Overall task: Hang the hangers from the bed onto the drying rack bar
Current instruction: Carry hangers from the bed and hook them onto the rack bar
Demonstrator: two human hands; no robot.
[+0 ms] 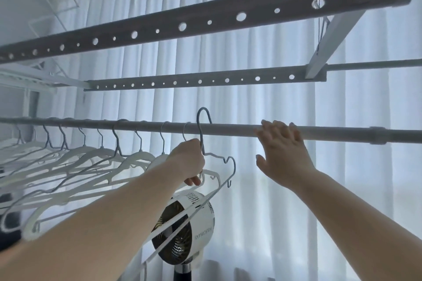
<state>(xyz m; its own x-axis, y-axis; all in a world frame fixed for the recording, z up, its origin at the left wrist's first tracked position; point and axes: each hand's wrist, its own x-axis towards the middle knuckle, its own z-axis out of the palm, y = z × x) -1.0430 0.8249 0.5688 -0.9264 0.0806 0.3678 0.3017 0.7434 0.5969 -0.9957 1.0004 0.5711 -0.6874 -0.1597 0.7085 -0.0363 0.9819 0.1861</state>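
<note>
A grey round drying rack bar (228, 129) runs across the view at hand height. Several white hangers (96, 155) hang from it on the left. My left hand (188, 161) is closed around the neck of a thin grey wire hanger (230, 166); its hook rises just above the bar, right of the hung ones. A white hanger's hook sits right beside that hand. My right hand (282, 155) is spread with its fingertips resting on the bar, to the right of the wire hanger, holding nothing.
Two flat perforated rack beams (205, 24) cross overhead. A white standing fan (182, 228) is below the hands. White curtains (251, 189) fill the background. The bar's right stretch past a joint (378, 136) carries no hangers.
</note>
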